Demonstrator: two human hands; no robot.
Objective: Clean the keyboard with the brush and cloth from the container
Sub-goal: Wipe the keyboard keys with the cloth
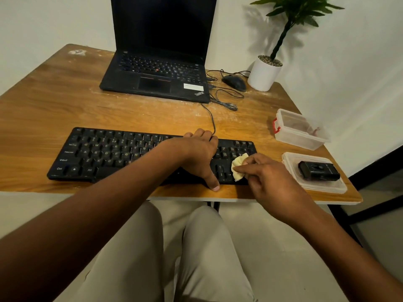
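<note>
White walls close in behind a wooden table point(54, 118), and from my remote seat I see the black keyboard point(104, 153) lying along its near edge. Behind it, toward the middle, sits an open laptop point(157, 79) with a dark screen. My left hand point(199, 153) rests on the keyboard's right part, fingers curled over the far edge and thumb hooked down the near edge, gripping it. Just right of that, my right hand point(268, 177) pinches a bunched pale cloth point(238, 165) between thumb and fingertips, pressing it onto the keys by the arrow cluster. Farther back are a mouse point(234, 82) and a potted plant point(265, 73). At the right edge stands the clear container point(298, 132), and nearer me its lid point(314, 184) carries a black brush point(318, 171).
</note>
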